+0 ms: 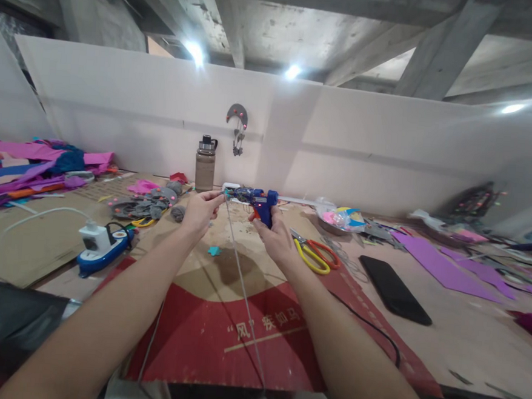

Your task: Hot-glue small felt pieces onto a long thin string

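Note:
My right hand (275, 236) is wrapped round the handle of a blue hot glue gun (264, 203), held above the table with its nozzle pointing left. My left hand (200, 210) pinches a small grey piece (240, 193) at the nozzle's tip, and a thin grey string (242, 277) hangs from there down toward me. Both arms reach out over a red and brown cardboard sheet (220, 336). A black cord (370, 328) trails from the glue gun across the table on the right.
Yellow-and-orange scissors (313, 252) and a black phone (395, 289) lie right of my hands. A blue-white power strip (101, 246) sits left, grey felt pieces (149, 203) and a bottle (205, 163) behind it. Purple felt (443, 266) spreads right, coloured sheets (36, 165) far left.

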Tool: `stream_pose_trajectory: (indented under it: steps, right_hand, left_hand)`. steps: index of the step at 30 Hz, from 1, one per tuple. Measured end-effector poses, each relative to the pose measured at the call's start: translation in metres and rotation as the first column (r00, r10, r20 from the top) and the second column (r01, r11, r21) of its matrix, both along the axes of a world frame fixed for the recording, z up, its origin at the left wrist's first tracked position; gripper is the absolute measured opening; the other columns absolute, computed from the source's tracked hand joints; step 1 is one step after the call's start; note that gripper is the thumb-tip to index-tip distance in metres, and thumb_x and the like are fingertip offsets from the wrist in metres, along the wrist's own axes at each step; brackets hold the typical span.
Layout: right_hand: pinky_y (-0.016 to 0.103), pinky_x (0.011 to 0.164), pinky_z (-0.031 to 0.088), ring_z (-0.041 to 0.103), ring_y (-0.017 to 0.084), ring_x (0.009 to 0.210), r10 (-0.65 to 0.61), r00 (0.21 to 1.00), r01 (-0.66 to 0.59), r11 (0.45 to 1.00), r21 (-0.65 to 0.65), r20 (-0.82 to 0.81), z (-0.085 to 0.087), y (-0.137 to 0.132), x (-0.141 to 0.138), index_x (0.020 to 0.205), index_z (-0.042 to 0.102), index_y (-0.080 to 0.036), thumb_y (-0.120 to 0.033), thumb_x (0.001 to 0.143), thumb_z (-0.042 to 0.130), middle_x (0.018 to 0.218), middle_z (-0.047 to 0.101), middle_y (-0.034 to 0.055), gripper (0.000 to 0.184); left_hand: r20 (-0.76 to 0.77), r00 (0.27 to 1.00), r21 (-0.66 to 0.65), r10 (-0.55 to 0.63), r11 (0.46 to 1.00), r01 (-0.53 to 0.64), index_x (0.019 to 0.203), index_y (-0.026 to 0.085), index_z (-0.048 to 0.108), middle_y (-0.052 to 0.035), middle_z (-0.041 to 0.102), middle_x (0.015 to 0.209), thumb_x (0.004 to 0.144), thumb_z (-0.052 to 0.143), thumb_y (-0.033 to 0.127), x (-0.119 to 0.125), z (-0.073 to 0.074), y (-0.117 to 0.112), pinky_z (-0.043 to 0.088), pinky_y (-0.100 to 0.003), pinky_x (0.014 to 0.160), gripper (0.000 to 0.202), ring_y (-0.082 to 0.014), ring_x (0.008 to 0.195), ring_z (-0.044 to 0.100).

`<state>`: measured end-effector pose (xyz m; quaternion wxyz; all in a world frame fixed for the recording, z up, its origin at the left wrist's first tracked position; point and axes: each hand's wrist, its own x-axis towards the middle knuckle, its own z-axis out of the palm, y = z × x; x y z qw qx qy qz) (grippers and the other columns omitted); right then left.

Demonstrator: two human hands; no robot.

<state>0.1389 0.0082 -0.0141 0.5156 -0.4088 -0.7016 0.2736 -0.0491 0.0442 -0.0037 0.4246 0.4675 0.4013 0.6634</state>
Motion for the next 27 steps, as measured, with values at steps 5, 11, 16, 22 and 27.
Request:
stream_pose_trajectory:
  steps: [5,11,16,22,27]
  right_hand:
    - [0.031,0.074,0.043,0.054,0.017,0.078,0.038,0.999,-0.039,0.995,0.087,0.009,-0.0011,0.0025,0.0,0.098,0.053,-0.02,-0.03,0.078,0.049,0.089,0.061,0.0045,0.022]
    - [0.032,0.078,0.042,0.055,0.018,0.08,0.024,0.999,-0.028,0.993,0.113,0.03,-0.0019,0.0021,-0.0014,0.096,0.052,-0.02,-0.031,0.079,0.048,0.09,0.06,0.0045,0.02]
    - [0.033,0.082,0.041,0.054,0.019,0.086,-0.012,0.999,0.005,0.99,0.139,0.048,-0.0017,0.0021,-0.0006,0.098,0.052,-0.02,-0.032,0.08,0.049,0.096,0.06,0.0055,0.022]
    - [0.033,0.085,0.04,0.054,0.02,0.089,-0.029,0.998,0.021,0.987,0.159,0.047,-0.0013,0.0026,-0.0008,0.1,0.053,-0.019,-0.031,0.08,0.048,0.1,0.059,0.0068,0.023]
    - [0.033,0.082,0.04,0.054,0.02,0.085,-0.046,0.996,0.033,0.986,0.162,0.077,-0.0008,0.001,-0.0017,0.107,0.051,-0.019,-0.03,0.08,0.048,0.096,0.06,0.0063,0.029]
  left_hand:
    - [0.006,1.0,-0.007,0.0,1.0,0.0,0.074,0.013,0.067,0.0047,0.046,0.053,0.049,0.079,0.034,0.0013,0.0014,-0.0016,0.013,-0.018,0.036,0.035,-0.0026,0.042,0.031]
    - [-0.015,1.0,0.009,0.01,1.0,-0.01,0.072,0.013,0.066,0.0052,0.045,0.05,0.051,0.077,0.033,0.0029,0.0004,-0.0015,0.014,-0.018,0.037,0.031,-0.0025,0.04,0.03]
    - [-0.017,1.0,0.009,0.02,1.0,-0.02,0.072,0.013,0.066,0.0047,0.047,0.05,0.051,0.078,0.032,0.0033,-0.0002,-0.0009,0.015,-0.018,0.036,0.03,-0.0025,0.04,0.03]
    - [-0.003,1.0,0.012,0.015,1.0,-0.015,0.071,0.013,0.066,0.0042,0.047,0.051,0.048,0.08,0.033,0.0046,0.0019,-0.0043,0.015,-0.018,0.036,0.034,-0.0026,0.041,0.031]
    - [-0.026,1.0,0.002,0.014,1.0,-0.014,0.072,0.013,0.066,0.0039,0.049,0.053,0.051,0.078,0.032,0.0053,0.0027,-0.0052,0.016,-0.019,0.037,0.031,-0.0028,0.041,0.031]
